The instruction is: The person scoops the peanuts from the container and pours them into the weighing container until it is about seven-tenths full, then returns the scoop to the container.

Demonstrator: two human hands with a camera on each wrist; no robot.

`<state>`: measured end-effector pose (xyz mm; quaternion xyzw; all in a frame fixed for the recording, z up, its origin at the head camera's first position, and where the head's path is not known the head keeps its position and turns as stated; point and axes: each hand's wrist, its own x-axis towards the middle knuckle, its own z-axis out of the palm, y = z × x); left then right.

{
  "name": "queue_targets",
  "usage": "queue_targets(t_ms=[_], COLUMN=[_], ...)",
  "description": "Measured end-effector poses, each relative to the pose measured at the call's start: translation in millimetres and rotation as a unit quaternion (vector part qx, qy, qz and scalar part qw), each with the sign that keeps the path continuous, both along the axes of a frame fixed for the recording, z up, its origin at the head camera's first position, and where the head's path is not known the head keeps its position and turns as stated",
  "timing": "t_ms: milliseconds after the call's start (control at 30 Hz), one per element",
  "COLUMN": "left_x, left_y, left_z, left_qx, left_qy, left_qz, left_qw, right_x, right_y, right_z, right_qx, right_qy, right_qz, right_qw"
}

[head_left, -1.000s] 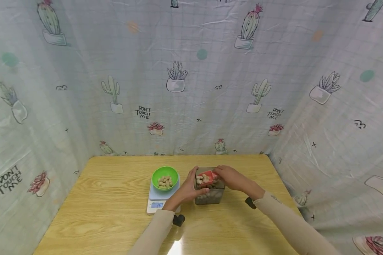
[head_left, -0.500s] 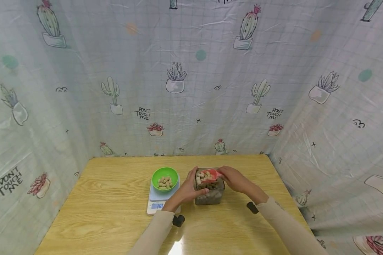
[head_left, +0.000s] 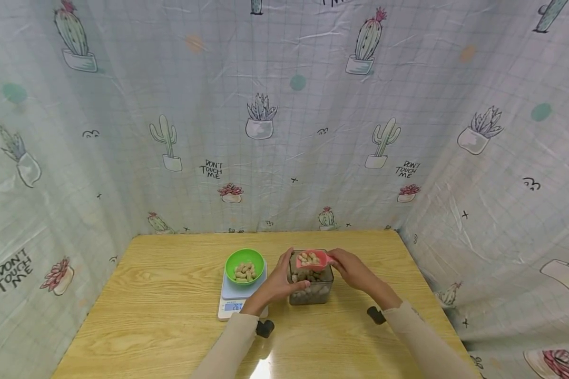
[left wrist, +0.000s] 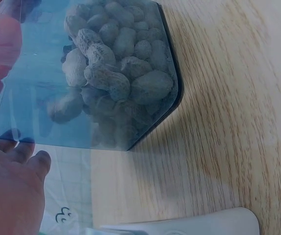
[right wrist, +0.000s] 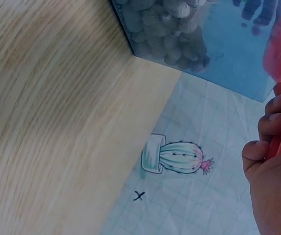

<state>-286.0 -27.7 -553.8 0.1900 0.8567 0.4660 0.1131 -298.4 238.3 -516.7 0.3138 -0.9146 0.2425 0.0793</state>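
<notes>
A see-through grey box (head_left: 310,295) of unshelled peanuts (left wrist: 123,63) stands on the table. My left hand (head_left: 281,279) grips its left side, thumb along the front and fingers reaching toward the back corner. In the left wrist view the fingertips lie against the clear wall. My right hand (head_left: 350,267) holds a red scoop (head_left: 320,266) by its handle. The scoop is level over the box opening, with several peanuts (head_left: 308,258) in its bowl. In the right wrist view the fingers (right wrist: 272,123) curl round the red handle.
Left of the box, a green bowl (head_left: 239,257) with peanuts sits on a white kitchen scale (head_left: 224,314) with a lit display. The wooden table (head_left: 170,295) ends at a cactus-print curtain (head_left: 284,158) behind and at both sides.
The scoop with its peanuts has moved slightly right and levelled out over the box, the right hand shifting right with it. The left hand stays on the box.
</notes>
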Motion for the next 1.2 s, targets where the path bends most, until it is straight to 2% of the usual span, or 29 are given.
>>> queue_targets(t_ms=[200, 467, 600, 800, 1000, 1200], left_x=[1.1, 2.8, 5.3, 7.2, 9.2, 11.4], left_y=[-0.2, 0.3, -0.1, -8.0, -22.8, -43.9], left_z=[-1.1, 2.5, 11.5, 29.3, 42.3, 47.1], left_qx=[-0.003, 0.001, -0.004, -0.008, 0.004, 0.007], left_qy=[-0.002, 0.029, 0.054, 0.084, 0.089, 0.093], left_qz=[-0.001, -0.007, -0.006, 0.0, 0.014, 0.045], left_qw=[1.0, 0.9996, 0.9985, 0.9964, 0.9959, 0.9947], right_x=[2.3, 2.0, 2.1, -1.6, -6.7, -9.5], right_y=[3.9, 8.4, 9.5, 10.7, 9.2, 3.1], right_z=[4.0, 18.6, 29.8, 49.5, 66.2, 76.1], right_qx=[0.004, 0.015, 0.03, 0.049, 0.037, 0.034], right_qy=[0.023, 0.069, 0.091, 0.094, 0.097, 0.119], right_qz=[-0.018, 0.004, 0.01, 0.008, 0.018, 0.028], right_qw=[1.0, 0.998, 0.995, 0.994, 0.994, 0.992])
